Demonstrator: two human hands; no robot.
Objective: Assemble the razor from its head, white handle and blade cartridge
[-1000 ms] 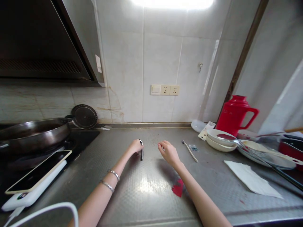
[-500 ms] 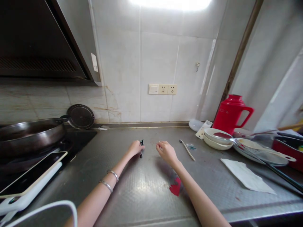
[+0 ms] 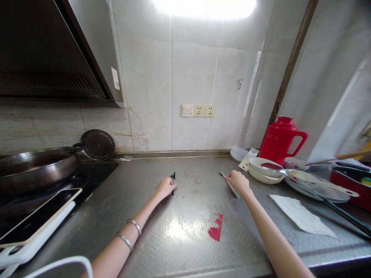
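My left hand (image 3: 165, 188) is closed around a slim black-and-silver tool (image 3: 173, 177), which stands out past the fingertips; its exact kind is not clear. At the right, my right hand (image 3: 238, 180) reaches down to the counter with its fingers curled. Its fingertips are right at a toothbrush (image 3: 232, 189) with a pale handle and dark bristles, lying slantwise. The fingers cover the spot around the handle, so what they grip, if anything, is hidden.
A torn red patch (image 3: 216, 228) marks the steel counter (image 3: 162, 247). Stacked bowls (image 3: 265, 178), a red thermos (image 3: 280, 141) and a white napkin (image 3: 301, 214) are on the right. At left are a pan (image 3: 37, 166) on the stove and a phone-like device (image 3: 40, 216).
My right hand has moved right, from the middle of the counter to the toothbrush, now covering the small packet beside it. The left hand keeps its hold on the tool, nearly still.
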